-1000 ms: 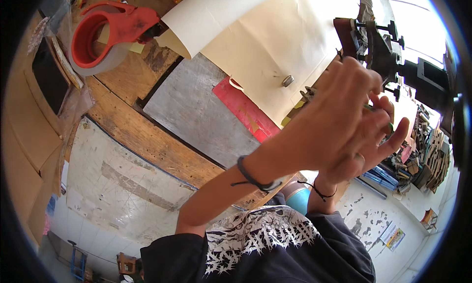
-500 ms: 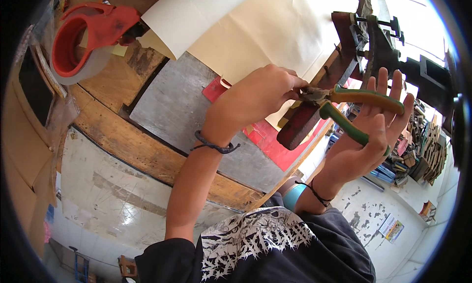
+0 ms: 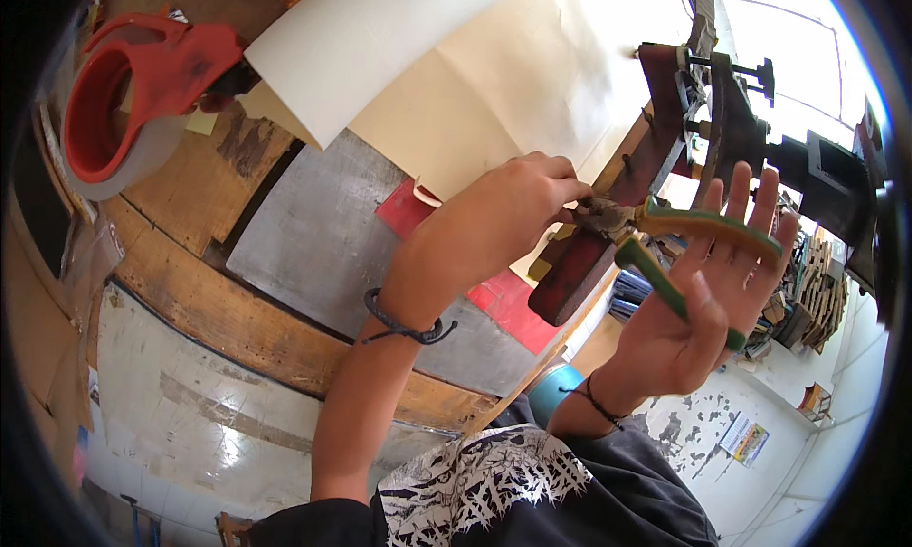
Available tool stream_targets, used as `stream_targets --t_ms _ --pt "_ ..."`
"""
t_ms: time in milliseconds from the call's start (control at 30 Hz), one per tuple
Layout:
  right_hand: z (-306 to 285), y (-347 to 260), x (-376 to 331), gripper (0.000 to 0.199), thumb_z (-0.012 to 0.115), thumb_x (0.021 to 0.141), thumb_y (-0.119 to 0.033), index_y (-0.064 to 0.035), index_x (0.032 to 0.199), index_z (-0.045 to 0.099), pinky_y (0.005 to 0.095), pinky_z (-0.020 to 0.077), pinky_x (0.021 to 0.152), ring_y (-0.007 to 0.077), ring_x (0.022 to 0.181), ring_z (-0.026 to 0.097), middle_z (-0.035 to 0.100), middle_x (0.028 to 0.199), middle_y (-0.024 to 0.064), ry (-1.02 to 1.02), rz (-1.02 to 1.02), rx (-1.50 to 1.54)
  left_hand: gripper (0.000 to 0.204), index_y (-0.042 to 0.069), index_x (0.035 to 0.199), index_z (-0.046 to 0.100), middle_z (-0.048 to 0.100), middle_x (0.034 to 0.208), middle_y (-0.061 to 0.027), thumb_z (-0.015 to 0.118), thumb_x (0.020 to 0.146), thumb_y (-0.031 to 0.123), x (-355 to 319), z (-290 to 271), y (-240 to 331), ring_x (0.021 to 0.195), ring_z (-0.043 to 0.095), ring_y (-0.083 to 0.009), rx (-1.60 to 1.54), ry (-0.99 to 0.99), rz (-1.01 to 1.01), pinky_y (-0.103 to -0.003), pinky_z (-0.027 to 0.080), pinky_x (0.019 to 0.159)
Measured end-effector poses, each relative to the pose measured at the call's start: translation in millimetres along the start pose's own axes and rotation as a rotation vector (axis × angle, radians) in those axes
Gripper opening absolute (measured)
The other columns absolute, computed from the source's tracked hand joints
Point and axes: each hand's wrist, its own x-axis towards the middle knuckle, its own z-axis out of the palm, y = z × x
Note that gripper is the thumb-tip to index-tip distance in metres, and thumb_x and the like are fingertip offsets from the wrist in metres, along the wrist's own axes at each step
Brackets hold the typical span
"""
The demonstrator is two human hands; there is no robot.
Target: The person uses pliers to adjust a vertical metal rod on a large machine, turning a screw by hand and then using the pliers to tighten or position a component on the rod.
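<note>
A pair of pliers with green and orange handles [image 3: 703, 228] spans the gap between my hands, its handles spread apart. My right hand [image 3: 679, 333] is palm up with its fingers stretched out; one handle lies across the fingers and the other rests under the thumb. At the jaws, the fingers of my left hand [image 3: 503, 215] are pinched together. What they pinch is hidden behind the fingers. Just below the jaws is the end of a dark red metal bar [image 3: 575, 276], part of a black metal frame [image 3: 727, 120] with screw knobs.
Large cream and white sheets [image 3: 456, 91] cover the far bench. At the far left lies a red tape dispenser [image 3: 142, 96] with clear tape. A grey metal plate [image 3: 309, 219] is set in the wooden bench [image 3: 218, 286]. Stacked wooden pieces [image 3: 807, 291] stand at the right.
My view has shifted slightly, so the bench things appear farther left and the right side lower. Both hands keep nearly the same pose on the pliers.
</note>
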Motion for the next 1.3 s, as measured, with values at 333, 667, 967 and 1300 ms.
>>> stream_targets --t_ms 333,667,967,1300 --pt "-14.4 11.2 -7.3 0.075 0.055 0.065 -0.016 0.0036 0.136 0.039 0.0477 0.0345 0.106 0.0356 0.118 0.047 0.046 0.121 0.0226 -0.009 -0.026 0.253 0.029 -0.002 0.114 0.066 0.063 0.107 -0.0149 0.065 0.085 -0.002 2.9 -0.2 3.1 0.103 0.061 -0.0336 -0.028 0.013 0.004 -0.04 0.05 0.089" --pt "-17.2 19.5 -4.0 0.053 0.052 0.061 -0.013 -0.0027 0.113 0.047 0.0422 0.0354 0.086 0.0221 0.089 0.039 0.037 0.095 0.0088 -0.085 -0.099 0.3 0.031 -0.003 0.112 0.064 0.063 0.105 -0.0156 0.055 0.083 -0.006 -0.2 -5.6 15.2 0.103 0.061 -0.0344 -0.062 0.111 0.063 -0.042 0.05 0.089" --pt "-32.0 15.0 -4.0 0.038 0.06 0.076 -0.017 -0.0098 0.112 0.05 0.0444 0.0403 0.089 0.0202 0.087 0.045 0.039 0.094 0.0039 -0.126 0.008 0.451 0.072 -0.011 0.107 0.055 0.052 0.108 -0.0251 0.078 0.067 0.046 22.6 8.7 118.9 0.103 0.052 -0.0371 -0.15 0.311 0.345 -0.047 0.045 0.096" --pt "-34.5 12.3 -13.5 0.035 0.063 0.077 -0.017 -0.0126 0.11 0.051 0.0457 0.0412 0.09 0.02 0.086 0.047 0.04 0.093 0.003 -0.12 -0.064 0.325 0.05 -0.009 0.107 0.061 0.06 0.1 -0.0189 0.07 0.075 0.028 37.2 29.6 140.1 0.102 0.056 -0.0355 0.066 0.228 0.235 -0.051 0.044 0.095"
